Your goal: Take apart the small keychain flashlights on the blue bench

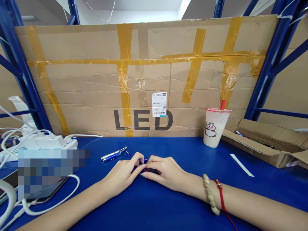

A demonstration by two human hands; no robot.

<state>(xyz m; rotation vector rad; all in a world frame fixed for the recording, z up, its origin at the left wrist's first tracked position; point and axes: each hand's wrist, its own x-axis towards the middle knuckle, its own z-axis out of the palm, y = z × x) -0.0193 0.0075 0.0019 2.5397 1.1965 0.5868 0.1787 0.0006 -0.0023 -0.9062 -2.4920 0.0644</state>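
- Small purple piece (145, 160): at the desk's (154, 211) middle, between my hands; mostly hidden, exact form unclear. Judged light, slim, fairly stiff, perhaps slick; best taken by its ends, lightly, in fingertips.
- My left hand (122, 172): thumb and forefinger narrowed, pinching the piece.
- My right hand (166, 171): fingers curled close at the piece's other side; whether they grip it, I cannot tell.
- Blue-and-silver slim items (112, 156): beside my left hand.

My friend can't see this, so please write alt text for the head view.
A person's left hand and right hand hold a small, mostly hidden purple item over a blue table. Pen-like items lie beyond, with a snowman cup at right, before taped cardboard.
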